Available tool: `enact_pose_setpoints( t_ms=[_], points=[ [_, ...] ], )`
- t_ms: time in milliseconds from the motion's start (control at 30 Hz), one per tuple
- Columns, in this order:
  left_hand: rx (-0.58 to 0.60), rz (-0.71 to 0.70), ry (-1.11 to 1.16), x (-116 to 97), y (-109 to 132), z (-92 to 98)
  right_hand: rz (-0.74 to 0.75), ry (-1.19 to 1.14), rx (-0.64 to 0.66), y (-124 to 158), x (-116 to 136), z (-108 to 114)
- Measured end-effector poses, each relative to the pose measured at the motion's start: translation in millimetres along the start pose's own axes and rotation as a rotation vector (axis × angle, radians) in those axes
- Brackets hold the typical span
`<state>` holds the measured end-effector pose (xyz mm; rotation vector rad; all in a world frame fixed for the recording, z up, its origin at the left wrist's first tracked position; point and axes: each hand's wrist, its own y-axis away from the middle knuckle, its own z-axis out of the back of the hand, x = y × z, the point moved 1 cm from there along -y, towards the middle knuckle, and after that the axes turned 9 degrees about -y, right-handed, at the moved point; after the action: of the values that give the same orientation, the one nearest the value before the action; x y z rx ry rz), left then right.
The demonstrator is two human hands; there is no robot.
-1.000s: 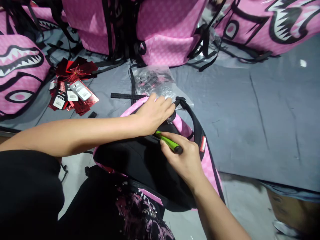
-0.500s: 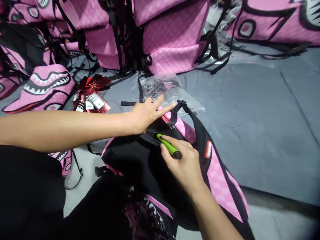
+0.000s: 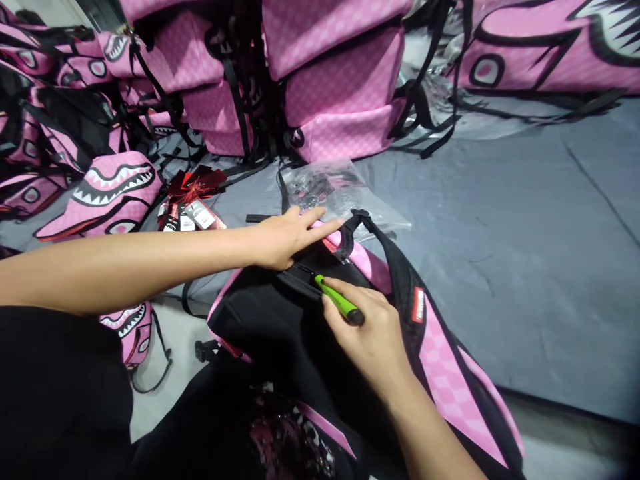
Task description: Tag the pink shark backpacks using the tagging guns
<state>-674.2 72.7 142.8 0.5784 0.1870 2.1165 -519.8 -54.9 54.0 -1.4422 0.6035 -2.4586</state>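
A pink and black backpack [image 3: 440, 360] lies on my lap with its black back panel facing up. My left hand [image 3: 285, 237] rests flat on its upper edge, fingers stretched out toward the top handle [image 3: 353, 230]. My right hand [image 3: 367, 330] grips a green and black tool [image 3: 337, 301], its tip pressed against the black panel just below my left hand. A red label [image 3: 419, 305] shows on the shoulder strap.
Many pink shark-mouth backpacks [image 3: 113, 193] are piled at the left and back. Red hang tags [image 3: 193, 200] and a clear plastic bag [image 3: 333, 190] of small parts lie on the grey mat [image 3: 525, 253], which stretches out to the right.
My left fingers went from curled over the bag's top to stretched flat. The view shifted, showing more backpacks at the left. My right hand and the green tool stayed in place.
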Motion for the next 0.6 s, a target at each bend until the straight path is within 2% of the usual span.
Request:
enact_pose_setpoints(
  t_ms=[167, 333, 500, 600],
  points=[
    [0.021, 0.002, 0.024, 2.6, -2.3, 1.2, -0.033, -0.075, 0.053, -8.4, 4.2, -3.5],
    [0.090, -0.016, 0.052, 7.0, -11.5, 0.3, -0.083, -0.152, 0.033, -18.4, 10.5, -21.8],
    [0.016, -0.024, 0.092, 8.4, -13.4, -5.3, -0.078, -0.025, -0.017, -19.7, 13.5, -27.8],
    [-0.013, -0.016, 0.112, 8.9, -12.3, -9.6, -0.084, -0.032, -0.015, -18.6, 13.7, -27.0]
  ],
)
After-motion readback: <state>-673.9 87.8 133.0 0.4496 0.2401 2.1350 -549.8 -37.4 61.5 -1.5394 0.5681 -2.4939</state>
